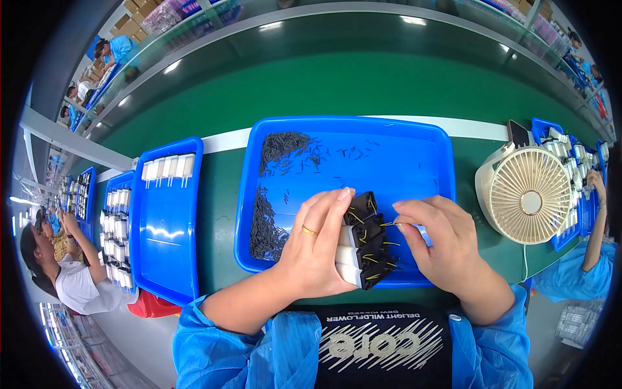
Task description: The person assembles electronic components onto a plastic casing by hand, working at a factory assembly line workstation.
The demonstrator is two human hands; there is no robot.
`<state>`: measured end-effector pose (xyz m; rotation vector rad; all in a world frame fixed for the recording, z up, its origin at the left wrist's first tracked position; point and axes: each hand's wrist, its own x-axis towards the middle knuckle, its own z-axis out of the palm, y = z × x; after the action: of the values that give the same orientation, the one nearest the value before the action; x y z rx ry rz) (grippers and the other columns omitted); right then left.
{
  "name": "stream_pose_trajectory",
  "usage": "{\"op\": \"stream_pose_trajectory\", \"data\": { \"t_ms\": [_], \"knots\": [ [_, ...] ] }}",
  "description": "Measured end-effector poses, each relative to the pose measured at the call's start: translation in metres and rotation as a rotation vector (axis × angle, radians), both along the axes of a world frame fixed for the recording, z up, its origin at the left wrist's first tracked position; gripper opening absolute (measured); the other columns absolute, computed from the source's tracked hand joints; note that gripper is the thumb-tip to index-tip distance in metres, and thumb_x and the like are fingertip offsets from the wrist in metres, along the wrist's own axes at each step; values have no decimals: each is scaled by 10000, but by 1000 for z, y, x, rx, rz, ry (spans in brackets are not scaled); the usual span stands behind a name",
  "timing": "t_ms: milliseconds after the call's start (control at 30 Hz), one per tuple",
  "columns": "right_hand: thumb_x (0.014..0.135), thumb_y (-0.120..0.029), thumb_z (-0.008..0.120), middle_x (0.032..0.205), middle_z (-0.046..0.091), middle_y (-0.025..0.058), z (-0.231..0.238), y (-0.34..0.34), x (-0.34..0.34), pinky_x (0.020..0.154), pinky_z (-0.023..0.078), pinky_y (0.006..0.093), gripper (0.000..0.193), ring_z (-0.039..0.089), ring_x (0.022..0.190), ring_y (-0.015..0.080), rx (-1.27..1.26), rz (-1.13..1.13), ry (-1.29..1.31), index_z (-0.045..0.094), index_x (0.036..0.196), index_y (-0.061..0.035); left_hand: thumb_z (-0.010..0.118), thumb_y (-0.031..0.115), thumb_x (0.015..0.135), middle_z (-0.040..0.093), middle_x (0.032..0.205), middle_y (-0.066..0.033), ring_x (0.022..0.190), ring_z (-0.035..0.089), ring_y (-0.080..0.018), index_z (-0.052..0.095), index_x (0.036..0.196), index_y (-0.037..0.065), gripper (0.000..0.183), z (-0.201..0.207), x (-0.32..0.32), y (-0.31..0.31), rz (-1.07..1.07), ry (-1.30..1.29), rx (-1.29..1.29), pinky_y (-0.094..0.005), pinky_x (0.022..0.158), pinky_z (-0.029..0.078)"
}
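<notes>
My left hand (314, 249), a gold ring on one finger, is closed round a stack of several small white-and-black blocks (370, 243). Their black ends face right, and short thin yellow wires (369, 258) stick out of them. Beside these ends, my right hand (447, 243) pinches a thin dark piece between thumb and forefinger, right at one wire; the fingertips hide most of it. Both hands are over the near part of a wide blue tray (414, 162). Many short thin black tubes (262, 227) lie heaped along its left side, with more scattered toward the back.
Left of the tray stands a blue bin (165, 259) with a row of white blocks (170, 168); another bin of blocks (116, 240) lies beyond it. A round cream fan (531, 202) and a phone (518, 133) are at the right. Co-workers sit on both sides.
</notes>
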<state>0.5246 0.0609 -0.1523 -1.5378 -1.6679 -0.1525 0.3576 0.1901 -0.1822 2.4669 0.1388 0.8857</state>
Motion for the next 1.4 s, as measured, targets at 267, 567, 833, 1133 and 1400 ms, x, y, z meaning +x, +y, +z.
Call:
{"op": "stream_pose_trajectory", "data": {
  "t_ms": [267, 567, 833, 1133, 1400],
  "knots": [
    [656, -13, 626, 719, 607, 87, 0, -2, -2, 559, 496, 330, 431, 603, 669, 240, -105, 14, -163, 579, 1083, 25, 829, 300, 544, 458, 1272, -228, 1104, 492, -396, 338, 1352, -84, 1020, -4, 1, 0, 20, -28, 109, -449, 942, 416],
    [689, -3, 769, 776, 627, 82, -8, 4, -1, 574, 502, 279, 218, 619, 682, 191, -64, 10, 416, 650, 869, -36, 850, 303, 523, 458, 1277, -226, 1123, 485, -394, 305, 1368, -84, 1078, 3, -2, 1, 34, -75, -49, -460, 958, 399],
    [697, 32, 752, 842, 625, 89, -6, 5, 2, 559, 491, 252, 165, 606, 676, 157, -63, 105, 313, 654, 817, -23, 863, 301, 493, 423, 1303, -231, 1131, 470, -407, 277, 1382, -77, 1130, 3, -4, 1, -19, -61, -100, -471, 976, 388],
    [676, -5, 754, 819, 615, 60, -13, 9, 12, 518, 473, 272, 192, 609, 660, 187, -6, 181, 93, 642, 823, -58, 857, 302, 504, 410, 1300, -232, 1129, 465, -412, 282, 1386, -62, 1115, 0, -2, 1, -25, -38, -91, -475, 969, 392],
    [689, -32, 737, 808, 599, 45, -3, 6, 15, 475, 461, 287, 183, 605, 639, 185, -177, 213, -13, 620, 827, -62, 851, 309, 520, 410, 1293, -223, 1126, 468, -398, 283, 1388, -52, 1098, 0, -2, 0, -64, -14, -78, -470, 968, 394]
  ]
}}
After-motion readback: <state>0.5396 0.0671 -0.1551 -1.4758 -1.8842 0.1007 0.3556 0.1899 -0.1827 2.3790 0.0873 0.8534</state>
